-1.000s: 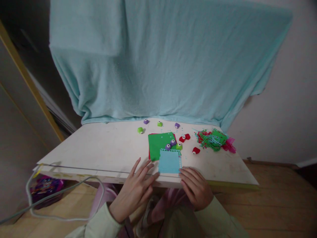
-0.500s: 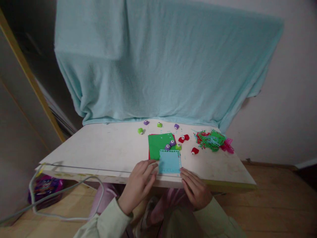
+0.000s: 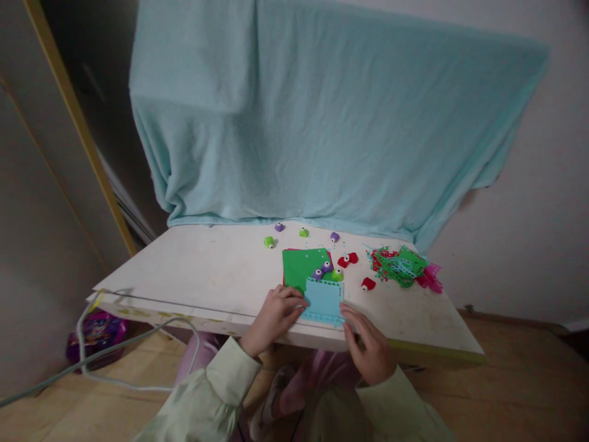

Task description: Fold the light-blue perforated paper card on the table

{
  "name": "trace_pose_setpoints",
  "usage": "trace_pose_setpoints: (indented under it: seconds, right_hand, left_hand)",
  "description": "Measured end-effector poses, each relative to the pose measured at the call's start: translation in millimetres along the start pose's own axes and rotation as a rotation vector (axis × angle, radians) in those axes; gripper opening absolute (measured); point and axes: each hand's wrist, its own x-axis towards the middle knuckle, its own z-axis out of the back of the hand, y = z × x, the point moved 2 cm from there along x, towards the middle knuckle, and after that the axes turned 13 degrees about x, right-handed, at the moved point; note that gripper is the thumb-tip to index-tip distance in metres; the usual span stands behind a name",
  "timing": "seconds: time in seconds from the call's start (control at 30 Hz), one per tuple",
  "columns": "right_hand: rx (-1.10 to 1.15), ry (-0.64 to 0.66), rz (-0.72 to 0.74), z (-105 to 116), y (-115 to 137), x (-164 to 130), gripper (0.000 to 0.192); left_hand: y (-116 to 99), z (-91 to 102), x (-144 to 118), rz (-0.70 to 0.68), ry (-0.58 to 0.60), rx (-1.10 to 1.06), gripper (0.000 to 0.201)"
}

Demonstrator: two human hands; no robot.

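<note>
A light-blue sheet of paper [image 3: 324, 298] with punched borders lies at the table's front edge, overlapping a green sheet [image 3: 297, 265]. My left hand [image 3: 277, 314] grips its left edge near the lower corner, fingers curled and thumb close to them. At the lower right corner, my right hand [image 3: 367, 344] holds the edge with its fingertips, the thumb lower down. A strip with cut-out shapes runs along the sheet's bottom. Just behind the blue sheet sit purple punches [image 3: 317, 274] and a green punch [image 3: 337, 274], small and with eye-like tops.
Red punches [image 3: 368, 284] and more small ones, including a green one [image 3: 269, 242], stand around the sheets. A heap of perforated paper scraps [image 3: 399, 267] lies at the right. A grey cable [image 3: 80, 337] hangs at the left front. Blue cloth [image 3: 322, 123] covers the back.
The view has shifted, so the table appears farther right. The punched bottom strip of the blue sheet shows more clearly. My left fingers have curled more, and my right hand's fingers have bent.
</note>
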Motion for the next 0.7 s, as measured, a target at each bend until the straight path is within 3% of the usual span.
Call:
trace_pose_setpoints:
  seconds: [0.23, 0.7]
  right_hand:
    - [0.019, 0.249, -0.107, -30.3, 20.8, 47.3, 0.022]
    - [0.177, 0.283, -0.121, -53.9, 28.6, 54.3, 0.009]
  left_hand:
    - [4.7, -0.7, 3.8, 0.069, 0.05, 0.001, 0.018]
    - [8.2, -4.1, 5.5, 0.108, 0.063, 0.013, 0.022]
